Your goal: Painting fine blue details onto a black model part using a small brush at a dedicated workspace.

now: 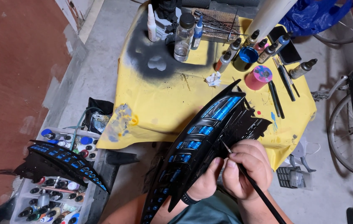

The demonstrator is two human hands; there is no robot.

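Note:
My left hand [206,182] grips the lower edge of a long black curved model wing [201,137] with metallic blue panels, holding it tilted up toward the yellow-covered table [164,103]. My right hand [247,168] pinches a thin black paintbrush [256,188], its fine tip touching the wing's dark inner side near the middle. The two hands touch each other below the wing.
A second matching wing [62,161] rests on a tray of paint bottles [52,199] at the lower left. On the table stand dropper bottles [263,45], a clear jar [183,35], a blue cup [246,57], a pink cup [259,76] and brushes [284,81]. A bicycle wheel [350,132] is at the right.

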